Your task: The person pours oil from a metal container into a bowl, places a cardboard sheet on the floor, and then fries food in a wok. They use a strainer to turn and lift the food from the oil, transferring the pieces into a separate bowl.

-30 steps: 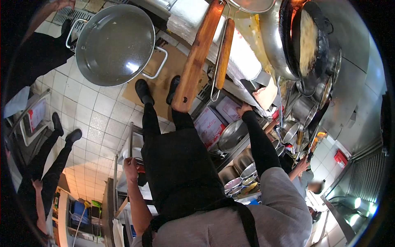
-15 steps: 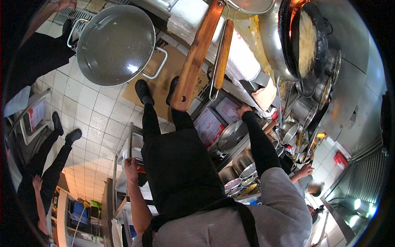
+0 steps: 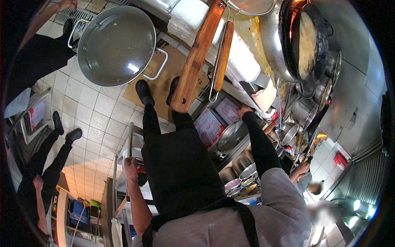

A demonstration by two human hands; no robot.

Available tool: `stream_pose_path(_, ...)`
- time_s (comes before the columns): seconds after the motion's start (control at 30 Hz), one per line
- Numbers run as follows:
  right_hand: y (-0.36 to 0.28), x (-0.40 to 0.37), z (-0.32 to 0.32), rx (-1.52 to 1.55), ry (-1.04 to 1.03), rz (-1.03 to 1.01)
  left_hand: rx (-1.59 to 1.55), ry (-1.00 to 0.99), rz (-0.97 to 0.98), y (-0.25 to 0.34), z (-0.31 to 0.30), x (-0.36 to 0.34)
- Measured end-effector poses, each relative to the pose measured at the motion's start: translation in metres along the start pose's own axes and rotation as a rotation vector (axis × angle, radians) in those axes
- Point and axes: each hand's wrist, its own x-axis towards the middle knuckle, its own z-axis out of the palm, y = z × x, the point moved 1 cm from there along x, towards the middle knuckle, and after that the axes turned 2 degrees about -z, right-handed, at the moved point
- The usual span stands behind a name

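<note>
My left hand (image 3: 131, 166) is closed round an upright metal rail (image 3: 131, 140) of a steel cart at my left side; that arm is bare. My right hand (image 3: 243, 110), on a black-sleeved arm, rests with its fingers spread on the edge of the steel counter (image 3: 247, 96), above red-and-white boxes (image 3: 210, 123). Below me I see my black apron (image 3: 181, 173), legs and black shoes (image 3: 144, 91). A large steel two-handled wok (image 3: 115, 43) and two long wooden handles (image 3: 195, 57) hang close in front of the camera.
A black wok (image 3: 306, 41) with flame at its rim stands on the stove at top right, steel bowls (image 3: 288, 131) and pots beside it. Cardboard (image 3: 164, 78) lies on the tiled floor. A person in black trousers (image 3: 53, 152) stands at left; a co-worker's hand (image 3: 303, 168) is at right.
My hands have stayed where they were. The co-worker's hand at the right has shifted a little, and the view has moved slightly.
</note>
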Motion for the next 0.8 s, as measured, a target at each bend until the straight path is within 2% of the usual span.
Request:
stream_pose_path(0.17,-0.013,-0.026,-0.021,0.012,0.037,-0.033,0.008,0.011,0.001,0.007,0.002,-0.004)
stream_pose_path(0.3,-0.003,-0.009,-0.003,0.006,0.093,-0.024,0.027,0.008,0.021,0.001,-0.001,0.001)
stream_pose_path(0.4,0.001,-0.004,0.005,0.012,0.169,-0.028,0.029,0.023,0.019,0.02,0.005,-0.011)
stream_pose_path(0.6,-0.005,-0.013,-0.007,0.081,0.096,0.008,-0.001,0.002,0.034,0.008,0.001,0.0)
stream_pose_path(0.67,-0.014,-0.022,-0.012,0.12,0.155,-0.022,-0.002,0.012,0.025,0.007,0.001,-0.004)
stream_pose_path(0.7,-0.018,-0.026,-0.014,0.148,0.192,-0.036,0.0,0.016,0.032,0.013,0.002,-0.006)
stream_pose_path(0.8,-0.024,-0.009,0.012,0.537,0.814,-0.265,0.077,0.045,0.037,0.016,-0.001,-0.004)
